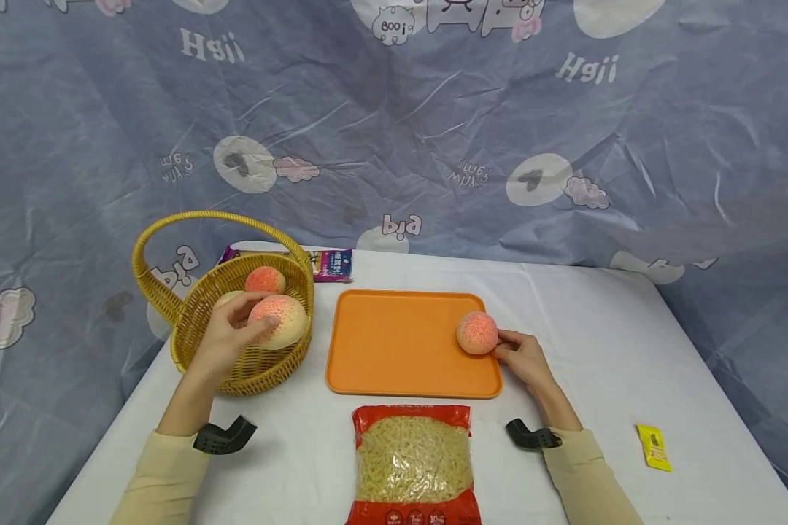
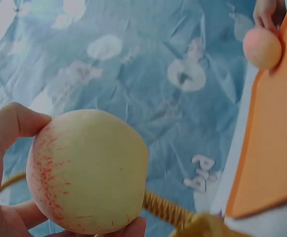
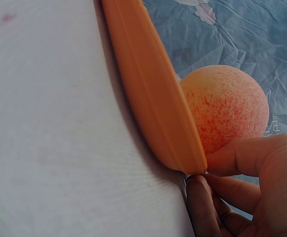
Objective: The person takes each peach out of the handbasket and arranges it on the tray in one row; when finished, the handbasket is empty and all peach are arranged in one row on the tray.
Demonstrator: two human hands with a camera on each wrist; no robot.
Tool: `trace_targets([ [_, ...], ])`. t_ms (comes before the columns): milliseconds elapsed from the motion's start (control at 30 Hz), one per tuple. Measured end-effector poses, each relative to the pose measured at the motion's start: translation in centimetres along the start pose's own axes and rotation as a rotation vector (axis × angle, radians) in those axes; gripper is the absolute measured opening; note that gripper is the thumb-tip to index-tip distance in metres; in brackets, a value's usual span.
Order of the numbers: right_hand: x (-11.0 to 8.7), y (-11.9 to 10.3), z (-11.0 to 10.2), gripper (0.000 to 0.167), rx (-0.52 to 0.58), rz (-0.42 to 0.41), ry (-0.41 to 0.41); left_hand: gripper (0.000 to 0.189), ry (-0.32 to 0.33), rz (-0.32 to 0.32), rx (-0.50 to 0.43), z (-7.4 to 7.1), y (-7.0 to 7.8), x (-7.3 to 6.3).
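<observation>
My left hand (image 1: pixel 233 332) holds a large pink-and-cream peach (image 1: pixel 285 322) over the right side of a yellow wicker basket (image 1: pixel 263 383), thumb and fingers spread around the fruit. Inside the basket lie a redder peach (image 1: pixel 265 278) and a pale one (image 1: pixel 228 297), partly covered by the hand. An orange tray (image 1: pixel 400 343) lies right of the basket. My right hand (image 1: pixel 527 359) pinches the tray's right rim, thumb above and fingers below, as the right wrist view shows. Beside that thumb, another peach (image 3: pixel 227 106) sits on the tray.
Near the front edge lies a red-trimmed clear bag of pasta (image 1: pixel 414 459). A small yellow packet (image 1: pixel 654 447) is at the right. Behind the basket is a purple snack package (image 1: pixel 331 265), partly hidden. A patterned grey-blue cloth (image 1: pixel 394 146) hangs behind the white table (image 1: pixel 584 313).
</observation>
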State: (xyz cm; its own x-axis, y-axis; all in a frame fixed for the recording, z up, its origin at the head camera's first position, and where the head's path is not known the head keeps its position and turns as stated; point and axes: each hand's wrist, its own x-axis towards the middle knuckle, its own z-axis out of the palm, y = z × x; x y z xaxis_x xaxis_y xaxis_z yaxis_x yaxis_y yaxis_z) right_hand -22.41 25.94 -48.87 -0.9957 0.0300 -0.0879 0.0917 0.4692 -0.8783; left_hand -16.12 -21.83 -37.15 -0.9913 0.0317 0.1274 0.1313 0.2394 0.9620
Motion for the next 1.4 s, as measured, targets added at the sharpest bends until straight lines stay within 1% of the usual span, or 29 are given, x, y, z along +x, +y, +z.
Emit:
trace_targets([
  [67, 0.0, 0.0, 0.0, 0.047, 0.003, -0.003, -0.005, 0.043, -0.043, 0.032, -0.007, 1.0, 0.8, 0.1],
  [133, 0.0, 0.0, -0.1, 0.047, 0.007, -0.003, -0.006, 0.044, -0.086, 0.05, -0.014, 2.1, 1.4, 0.3],
  [233, -0.1, 0.0, -0.1, 0.047, 0.015, -0.006, -0.009, 0.045, -0.158, 0.087, -0.026, 3.8, 2.1, 1.1],
  [333, -0.1, -0.1, -0.2, 0.047, 0.014, -0.006, -0.009, 0.047, -0.216, 0.098, -0.019, 5.8, 2.7, 2.2],
  [400, -0.1, -0.1, -0.2, 0.047, 0.01, -0.007, -0.01, 0.048, -0.241, 0.086, -0.013, 7.3, 2.8, 3.0],
  [467, -0.1, -0.1, -0.2, 0.047, 0.006, -0.008, -0.008, 0.049, -0.259, 0.073, -0.011, 9.0, 2.7, 4.0],
  [567, 0.0, 0.0, -0.2, 0.046, 0.005, -0.013, -0.006, 0.048, -0.278, 0.04, -0.01, 11.6, 1.9, 5.4],
  [700, 0.0, 0.1, -0.2, 0.046, 0.008, -0.016, -0.006, 0.046, -0.3, 0.007, 0.035, 15.0, 0.7, 7.1],
  [767, 0.0, 0.2, -0.2, 0.046, 0.007, -0.016, -0.008, 0.046, -0.307, -0.001, 0.059, 16.4, 0.2, 7.8],
  [867, 0.0, 0.2, -0.2, 0.046, 0.009, -0.019, -0.008, 0.047, -0.319, -0.003, 0.068, 18.1, -0.7, 8.6],
  [1000, 0.0, 0.3, -0.1, 0.046, 0.01, -0.025, 0.0, 0.048, -0.332, -0.002, 0.079, 19.9, -2.0, 9.5],
  [1100, 0.0, 0.3, -0.2, 0.046, 0.009, -0.033, 0.0, 0.048, -0.335, -0.009, 0.087, 21.0, -2.6, 10.0],
  [1200, 0.0, 0.4, -0.1, 0.046, 0.02, -0.035, -0.004, 0.047, -0.329, -0.034, 0.082, 21.7, -2.8, 10.2],
  [1400, 0.0, 0.5, -0.2, 0.046, 0.016, -0.027, -0.002, 0.047, -0.333, -0.086, 0.069, 22.6, -3.3, 10.5],
])
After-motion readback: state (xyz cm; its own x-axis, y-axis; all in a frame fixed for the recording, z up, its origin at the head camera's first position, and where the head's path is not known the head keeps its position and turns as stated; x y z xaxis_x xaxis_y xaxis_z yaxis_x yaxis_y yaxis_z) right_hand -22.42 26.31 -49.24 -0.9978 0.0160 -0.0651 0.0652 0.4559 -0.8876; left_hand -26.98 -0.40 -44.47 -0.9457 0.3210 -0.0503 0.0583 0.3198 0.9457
